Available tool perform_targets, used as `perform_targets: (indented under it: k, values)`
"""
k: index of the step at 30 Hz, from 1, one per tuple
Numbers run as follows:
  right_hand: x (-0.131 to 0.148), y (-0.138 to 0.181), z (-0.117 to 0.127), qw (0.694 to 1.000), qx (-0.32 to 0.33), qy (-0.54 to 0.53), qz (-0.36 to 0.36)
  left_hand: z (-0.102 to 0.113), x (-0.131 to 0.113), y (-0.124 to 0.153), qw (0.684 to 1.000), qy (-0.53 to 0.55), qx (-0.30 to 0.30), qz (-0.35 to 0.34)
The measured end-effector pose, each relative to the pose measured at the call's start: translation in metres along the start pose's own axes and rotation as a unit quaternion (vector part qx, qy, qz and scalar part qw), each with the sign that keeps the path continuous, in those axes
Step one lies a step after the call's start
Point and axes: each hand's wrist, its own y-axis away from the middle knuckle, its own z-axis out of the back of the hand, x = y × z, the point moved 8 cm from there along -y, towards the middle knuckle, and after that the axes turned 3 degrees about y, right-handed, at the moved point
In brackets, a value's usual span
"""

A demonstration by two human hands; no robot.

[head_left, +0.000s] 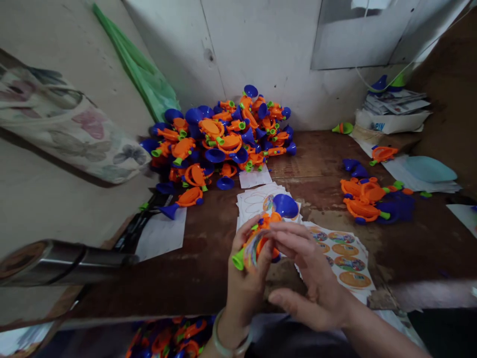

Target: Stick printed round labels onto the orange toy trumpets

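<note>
My left hand [246, 273] is closed around a toy trumpet [275, 218] of orange plastic with a blue bell and a green mouthpiece. On the trumpet's side facing me lies a colourful oval sticker [253, 248], blurred in part. The stretched fingers of my right hand [309, 273] touch the trumpet near the sticker's upper edge, with the thumb held well apart below. Beneath and to the right of my hands are sheets of oval stickers [348, 256], some orange and some with pictures. Behind the trumpet lies a stack of sheets [257, 199] with empty oval outlines.
A big heap of toy trumpets [223, 129] is piled against the wall. A smaller group of orange trumpets [365, 196] sits at the right. A steel flask [63, 261] lies at the left. More toys [171, 338] show below the table's front edge.
</note>
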Motion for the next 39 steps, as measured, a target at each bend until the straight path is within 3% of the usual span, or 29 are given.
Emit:
perform_targets:
  k: [5, 7, 13, 21, 39]
  values:
    - [-0.023, -0.014, 0.042, 0.972, -0.199, -0.083, -0.088, 0.0, 0.013, -0.005, 0.983, 0.15, -0.044, 0.094]
    - [-0.031, -0.018, 0.049, 0.965, -0.232, -0.055, -0.108, -0.004, 0.016, -0.006, 0.98, 0.164, -0.042, 0.105]
    - [-0.039, -0.015, 0.045, 0.953, -0.271, -0.014, -0.139, -0.013, 0.018, -0.004, 0.978, 0.179, -0.014, 0.108]
    - [-0.023, -0.011, 0.034, 0.96, -0.266, 0.043, -0.078, -0.02, 0.003, -0.004, 0.986, 0.164, 0.031, 0.024]
    - [-0.016, -0.01, 0.029, 0.961, -0.26, 0.087, -0.032, -0.013, 0.003, -0.002, 0.997, 0.08, -0.002, 0.004]
